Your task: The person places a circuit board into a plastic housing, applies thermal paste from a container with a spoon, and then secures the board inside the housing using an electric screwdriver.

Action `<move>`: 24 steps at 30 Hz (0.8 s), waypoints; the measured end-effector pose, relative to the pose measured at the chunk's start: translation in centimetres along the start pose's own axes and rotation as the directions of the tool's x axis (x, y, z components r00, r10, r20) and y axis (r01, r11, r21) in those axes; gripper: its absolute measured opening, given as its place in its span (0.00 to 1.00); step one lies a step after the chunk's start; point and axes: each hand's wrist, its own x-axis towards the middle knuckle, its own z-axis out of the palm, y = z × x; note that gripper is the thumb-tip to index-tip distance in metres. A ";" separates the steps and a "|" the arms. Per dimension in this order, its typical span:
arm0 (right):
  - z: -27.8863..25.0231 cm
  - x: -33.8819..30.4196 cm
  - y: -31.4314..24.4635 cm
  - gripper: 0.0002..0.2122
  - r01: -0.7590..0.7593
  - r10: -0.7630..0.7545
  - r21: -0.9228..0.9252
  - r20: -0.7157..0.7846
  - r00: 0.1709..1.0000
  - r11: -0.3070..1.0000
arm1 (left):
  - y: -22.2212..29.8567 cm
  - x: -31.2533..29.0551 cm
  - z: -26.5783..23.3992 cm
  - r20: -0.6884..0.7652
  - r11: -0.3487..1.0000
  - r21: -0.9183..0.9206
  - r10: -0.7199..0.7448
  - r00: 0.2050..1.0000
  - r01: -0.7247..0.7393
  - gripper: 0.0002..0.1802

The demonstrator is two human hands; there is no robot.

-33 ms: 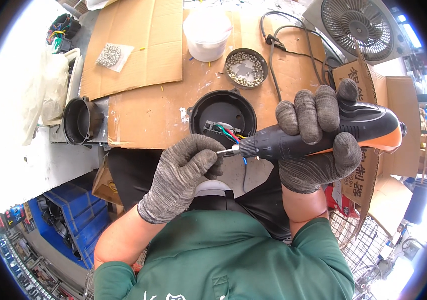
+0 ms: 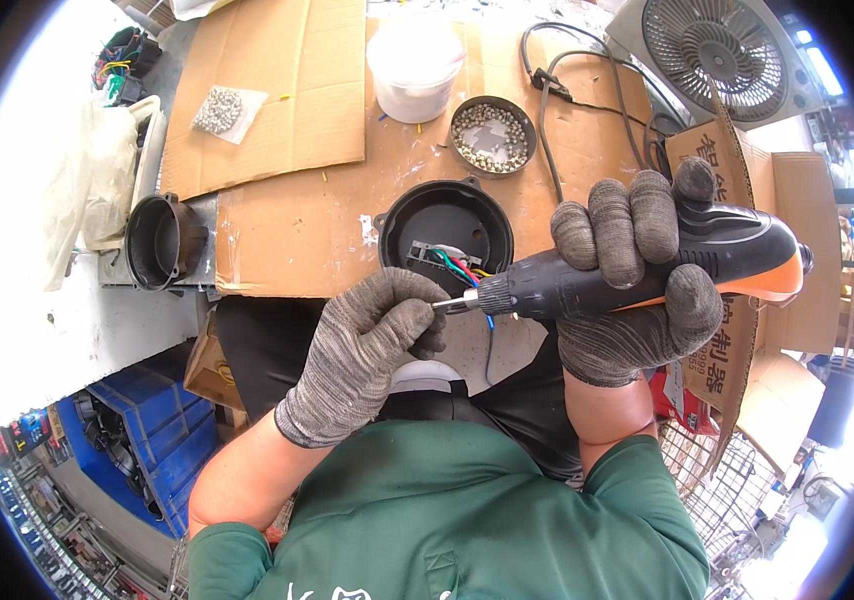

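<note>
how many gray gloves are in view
2: one on the left hand, its fingertips at the metal bit; one on the right hand, wrapped around the power driver. Others could be hidden in the cardboard box.

Place: workshop
Power screwdriver (image 2: 547, 284): in the right hand's (image 2: 637, 335) grip
Metal-parts tin (image 2: 488, 172): beyond the grip, leftward
Wired housing (image 2: 432, 218): left of the grip
Blue bin (image 2: 167, 425): well left, nearer the body
</note>
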 end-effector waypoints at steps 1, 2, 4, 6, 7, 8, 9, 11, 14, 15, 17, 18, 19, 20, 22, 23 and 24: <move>-0.1 0.1 0.0 0.28 0.000 0.000 -0.002 -0.001 1.000 1.000 | -0.1 0.0 0.0 -0.006 1.000 0.015 0.011 1.000 -0.011 0.12; -0.4 0.2 0.1 0.28 0.005 -0.005 0.009 0.040 0.999 1.000 | -0.2 0.0 0.0 -0.011 0.999 0.030 0.022 1.000 -0.022 0.12; -0.6 0.1 0.4 0.29 0.009 -0.010 0.018 0.079 0.997 1.000 | 0.0 0.1 0.0 0.012 0.999 -0.037 0.001 1.000 0.000 0.12; -0.4 -0.3 0.8 0.30 0.045 -0.042 -0.033 0.079 0.996 0.998 | 0.3 0.0 0.0 0.038 0.994 -0.106 -0.020 0.999 0.024 0.12; -0.2 -0.7 0.8 0.30 0.043 -0.040 -0.036 0.081 0.996 0.998 | 0.4 -0.3 -0.1 0.024 0.990 -0.124 -0.070 0.997 0.073 0.12; 0.0 -1.1 0.6 0.33 0.014 -0.012 -0.041 0.057 0.998 0.999 | 0.4 -0.5 -0.1 0.012 0.982 -0.143 -0.121 0.993 0.121 0.12; 0.1 -1.2 0.6 0.36 -0.015 0.016 -0.045 0.033 0.999 0.999 | 0.1 -0.7 -0.2 0.014 0.981 -0.148 -0.121 0.993 0.122 0.12; -0.3 -1.0 0.5 0.35 -0.028 0.032 -0.041 0.078 0.996 0.999 | -0.5 -1.3 -0.1 0.053 0.999 -0.033 -0.012 0.999 0.014 0.12; 0.4 -1.7 0.5 0.32 0.001 0.001 0.014 -0.115 0.993 1.000 | -1.1 -0.7 -0.8 0.081 0.947 0.233 0.207 0.975 -0.221 0.10; 0.4 -1.5 0.6 0.32 -0.004 0.004 0.007 -0.111 0.994 1.000 | -1.2 -0.3 -1.3 0.170 0.779 0.468 0.384 0.908 -0.417 0.11; 0.3 -1.1 0.7 0.31 0.032 -0.028 0.038 -0.114 0.993 0.999 | -0.5 0.8 -1.7 0.228 0.713 0.505 0.433 0.872 -0.487 0.17; 0.8 -0.7 1.1 0.31 0.082 -0.076 0.029 -0.172 0.982 0.996 | -0.6 1.3 -1.7 0.191 0.641 0.551 0.528 0.828 -0.535 0.20; 0.5 -0.4 1.1 0.31 0.074 -0.068 0.024 -0.170 0.983 0.997 | -0.7 1.5 -1.9 0.152 0.564 0.600 0.617 0.773 -0.568 0.23; -0.2 0.0 0.9 0.31 0.062 -0.067 -0.051 -0.105 0.992 0.997 | -1.8 2.1 -2.3 0.042 0.661 0.509 0.620 0.783 -0.551 0.30; -0.8 0.7 1.6 0.34 0.105 -0.117 -0.220 -0.044 0.992 0.970 | -1.8 3.9 -3.2 0.062 0.481 0.710 0.685 0.726 -0.515 0.37; -1.2 0.9 2.1 0.34 0.097 -0.109 -0.229 -0.044 0.993 0.969 | -1.8 4.5 -2.9 0.015 0.525 0.718 0.646 0.763 -0.458 0.39; -1.6 1.2 2.5 0.35 0.069 -0.076 -0.330 -0.006 0.997 0.941 | -2.4 5.2 -2.9 0.009 0.534 0.710 0.644 0.765 -0.458 0.39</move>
